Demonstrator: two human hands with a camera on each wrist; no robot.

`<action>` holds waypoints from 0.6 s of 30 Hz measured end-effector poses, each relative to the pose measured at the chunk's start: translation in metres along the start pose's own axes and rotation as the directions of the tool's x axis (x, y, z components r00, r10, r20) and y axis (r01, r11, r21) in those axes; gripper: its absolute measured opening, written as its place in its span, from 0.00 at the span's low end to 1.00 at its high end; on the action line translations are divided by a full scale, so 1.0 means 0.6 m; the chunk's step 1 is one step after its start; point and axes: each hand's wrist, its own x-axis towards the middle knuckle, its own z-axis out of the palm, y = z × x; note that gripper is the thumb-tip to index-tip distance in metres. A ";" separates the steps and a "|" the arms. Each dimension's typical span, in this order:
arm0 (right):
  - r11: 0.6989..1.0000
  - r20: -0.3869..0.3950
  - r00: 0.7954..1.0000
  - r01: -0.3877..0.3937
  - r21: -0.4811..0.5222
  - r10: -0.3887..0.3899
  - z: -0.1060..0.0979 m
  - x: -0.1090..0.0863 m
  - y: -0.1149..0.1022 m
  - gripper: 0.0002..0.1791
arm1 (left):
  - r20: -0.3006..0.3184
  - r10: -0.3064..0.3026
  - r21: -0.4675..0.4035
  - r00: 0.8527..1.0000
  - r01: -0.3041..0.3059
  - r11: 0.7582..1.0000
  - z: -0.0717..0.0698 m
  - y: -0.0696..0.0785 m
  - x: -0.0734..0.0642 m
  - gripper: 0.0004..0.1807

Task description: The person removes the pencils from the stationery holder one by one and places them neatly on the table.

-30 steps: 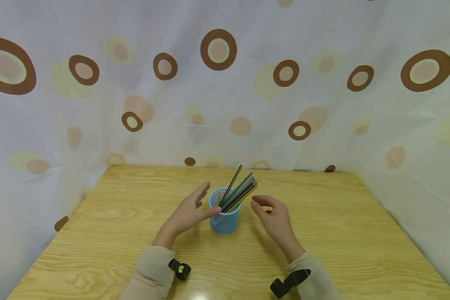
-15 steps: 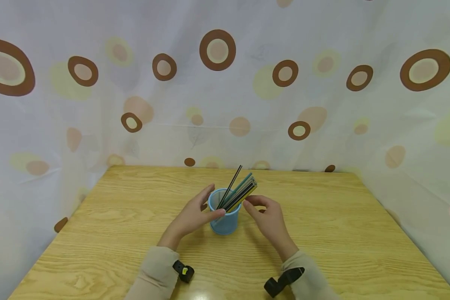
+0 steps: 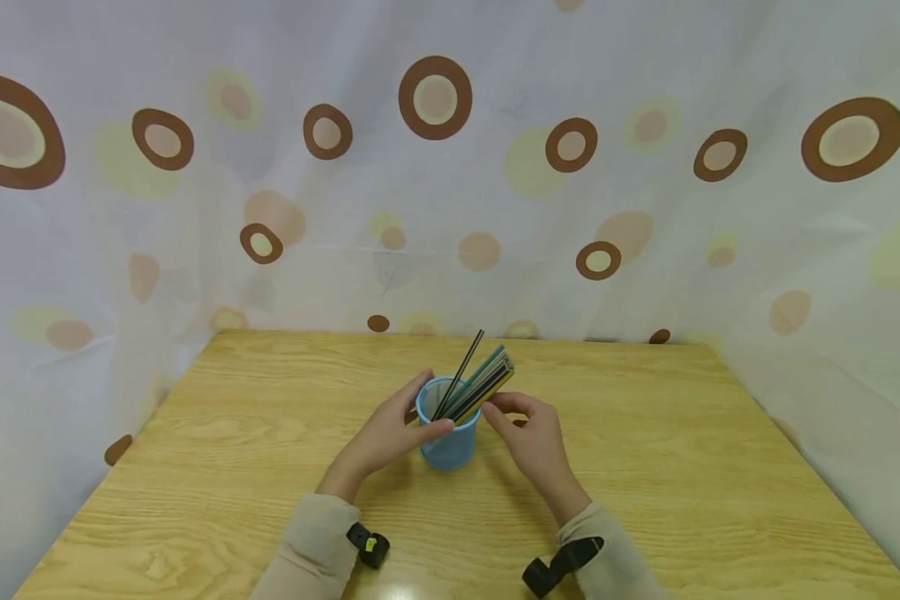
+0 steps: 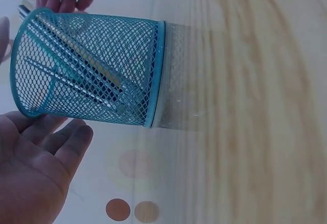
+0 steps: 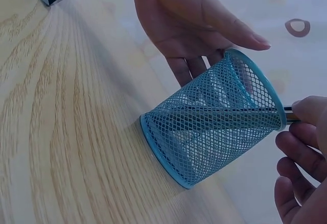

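Locate slim multicoloured sticks (image 3: 483, 390) in upright blue mesh cylinder cup (image 3: 447, 454) on wooden tabletop (image 3: 667, 458), leaning toward one-thirty, ten o'clock from nearer, loosely curled fingers of right hand (image 3: 534, 432) (grip indeterminate), two o'clock from wide-set, non-gripping left hand (image 3: 381, 435).

Seemingly a screened-off booth: spotted cloth (image 3: 450, 192) hangs behind a wood-grain table (image 3: 682, 450).

2 beige sleeves (image 3: 309, 540), 2 black wrist straps (image 3: 582, 552), yellow mark (image 3: 371, 545) on left strap
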 end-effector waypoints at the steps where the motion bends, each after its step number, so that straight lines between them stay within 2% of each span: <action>1: 1.000 0.000 1.000 -0.002 0.004 0.002 0.001 0.000 0.000 0.12 | 0.003 -0.001 -0.002 1.000 0.001 1.000 0.001 0.001 0.000 0.48; 3: 1.000 -0.002 1.000 -0.003 0.012 0.003 0.002 -0.001 0.000 0.12 | 0.009 -0.003 -0.002 1.000 0.003 1.000 0.001 0.006 -0.001 0.48; 10: 1.000 -0.005 1.000 -0.007 0.026 0.008 0.004 -0.003 -0.005 0.12 | 0.026 0.004 -0.006 1.000 -0.004 1.000 -0.004 0.053 -0.018 0.46; 12: 1.000 -0.012 1.000 -0.012 0.026 0.012 0.005 -0.003 -0.010 0.11 | 0.024 0.006 -0.004 1.000 -0.006 1.000 -0.004 0.057 -0.020 0.46; 18: 1.000 -0.022 1.000 -0.020 0.015 0.020 0.003 -0.016 -0.061 0.08 | 0.011 -0.008 0.009 1.000 0.008 1.000 -0.003 0.061 -0.021 0.46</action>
